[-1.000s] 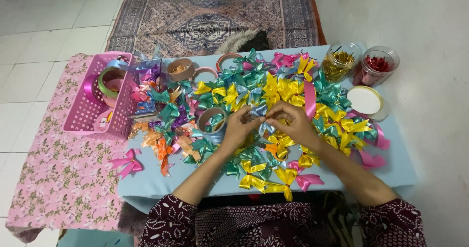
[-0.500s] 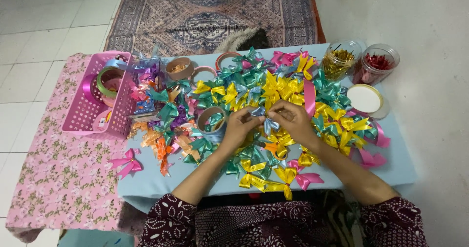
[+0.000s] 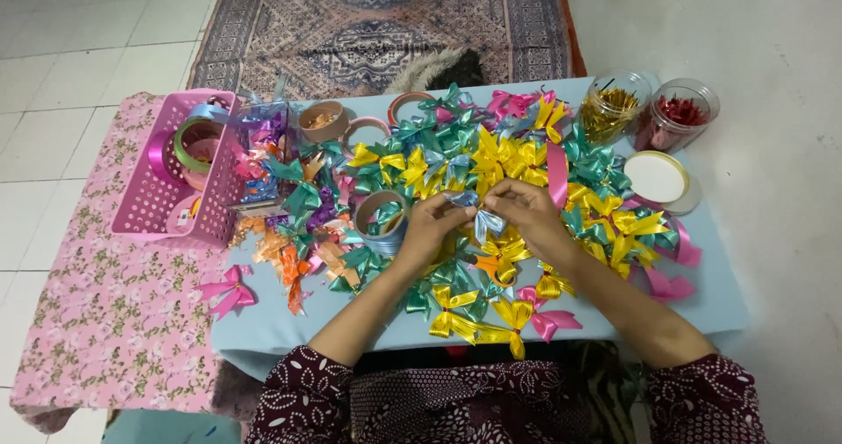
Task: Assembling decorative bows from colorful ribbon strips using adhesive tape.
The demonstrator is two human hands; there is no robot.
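Far left of the grip lies a pink floral cloth, soft and printed, and on it a pink plastic basket with slatted walls, holding rolls of glossy ribbon. Nearer the hands, a pale blue table is heaped with shiny folded bows in teal, yellow, orange and pink. A cardboard ribbon roll, round and hollow, stands just left of the left hand.

That hand reaches in from below, forearm bare, fingers curled and pinched shut on one side of a light blue bow of crisp, glossy ribbon. The right hand comes in from the lower right, fingers bent and closed on the bow's other side. The bow is held between the two hands, just above the heap at the table's middle.

Right of the grip lie more yellow and teal bows, then a round white lid. Beyond it stand two clear jars, one filled with gold bits, one with red.
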